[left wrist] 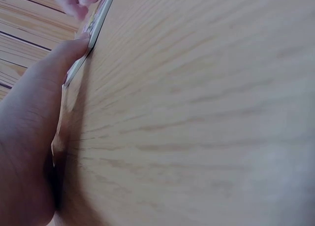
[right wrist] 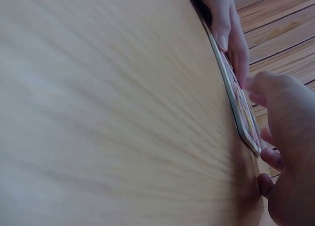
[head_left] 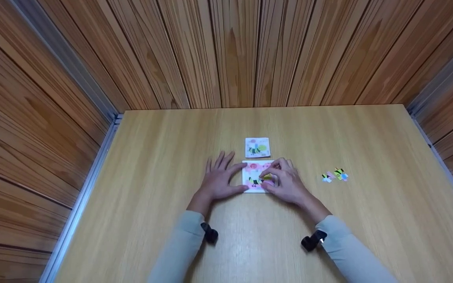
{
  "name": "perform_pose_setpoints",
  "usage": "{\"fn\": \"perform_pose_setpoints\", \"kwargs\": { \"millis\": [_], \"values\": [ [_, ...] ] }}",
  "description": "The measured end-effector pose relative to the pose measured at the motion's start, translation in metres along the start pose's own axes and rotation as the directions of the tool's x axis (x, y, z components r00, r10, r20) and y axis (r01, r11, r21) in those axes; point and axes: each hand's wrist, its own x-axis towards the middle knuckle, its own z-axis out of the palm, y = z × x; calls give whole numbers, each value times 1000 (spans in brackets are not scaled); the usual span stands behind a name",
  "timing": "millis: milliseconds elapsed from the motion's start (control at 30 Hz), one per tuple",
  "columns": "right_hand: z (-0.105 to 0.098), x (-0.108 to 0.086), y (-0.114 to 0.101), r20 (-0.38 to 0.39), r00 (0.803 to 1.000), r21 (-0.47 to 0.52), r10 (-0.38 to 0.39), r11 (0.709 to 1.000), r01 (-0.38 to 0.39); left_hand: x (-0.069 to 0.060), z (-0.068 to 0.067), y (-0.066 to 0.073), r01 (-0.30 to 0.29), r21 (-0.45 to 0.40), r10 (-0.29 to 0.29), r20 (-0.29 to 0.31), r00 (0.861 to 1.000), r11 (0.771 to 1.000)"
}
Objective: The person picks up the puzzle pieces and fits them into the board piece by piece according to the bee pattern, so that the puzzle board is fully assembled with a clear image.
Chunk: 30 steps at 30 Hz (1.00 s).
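Observation:
A small square puzzle board (head_left: 252,188) with a pink picture and a black-and-yellow bee lies flat on the table. My left hand (head_left: 220,182) rests at its left side with spread fingers. Its thumb and index finger touch the board's left edge and corner. Over the board's right half, my right hand (head_left: 287,184) bends its thumb and index finger around a small yellow-green puzzle piece (head_left: 268,178), partly hidden by the fingers. In the right wrist view, the board (right wrist: 236,100) shows edge-on beneath the fingers.
Just behind the board lies a square picture card (head_left: 257,147) with a similar bee. To the right, a few loose puzzle pieces (head_left: 340,174) lie close together on the wooden table (head_left: 151,149). Wood-panelled walls (head_left: 234,59) stand at the back and both sides.

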Motion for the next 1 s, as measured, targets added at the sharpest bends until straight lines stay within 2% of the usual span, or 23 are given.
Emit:
{"fn": "perform_pose_setpoints", "kwargs": {
  "millis": [167,300,800,1000],
  "values": [
    [-4,1,4,77,997,15,-26,1000,25,1,0,0,7,-1,-7,5,1000,1000],
    [-5,1,5,108,994,15,-35,999,34,1,0,1,20,-7,-20,8,1000,1000],
    [-4,2,3,114,993,3,-2,1000,2,3,1,0,14,-13,-14,7,1000,1000],
    [-3,1,3,107,994,-1,9,1000,-9,1,0,2,20,13,-20,9,1000,1000]
  ]
}}
